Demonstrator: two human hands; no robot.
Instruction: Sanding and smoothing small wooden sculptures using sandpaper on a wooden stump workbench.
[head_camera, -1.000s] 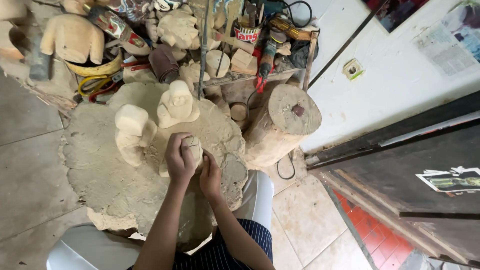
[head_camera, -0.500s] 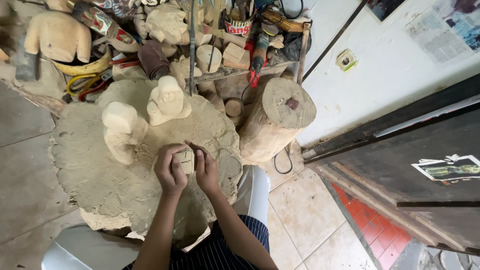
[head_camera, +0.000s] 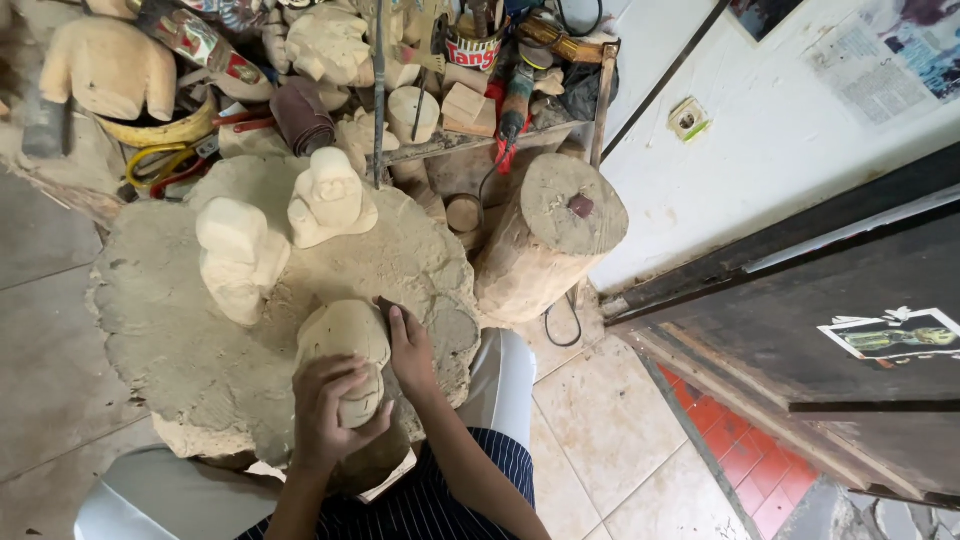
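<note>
Head view looks straight down on a dusty round stump top that serves as the bench (head_camera: 160, 330). Both hands meet on a pale wood carving (head_camera: 345, 340) at the near edge of it. The left hand (head_camera: 335, 420) is wrapped over the carving's near end, fingers (head_camera: 372, 428) curled shut around it. The right hand (head_camera: 412, 350) lies flat against the carving's right flank, fingers (head_camera: 392, 318) extended rather than curled, pressing and steadying, not gripping.

Beyond the fingertips stand two more rough figures (head_camera: 240, 255), apart from the one in hand. To the right of the right-hand fingers sits an upright log (head_camera: 550, 240); past it all, a shelf of tools and offcuts (head_camera: 450, 95).

The carving looks like solid softwood: stiff, fairly light for its bulk, dry and dusty, so likely a little slick. Its rounded body offers the safest hold around the thick middle or base; any thin carved details would probably chip if squeezed.
</note>
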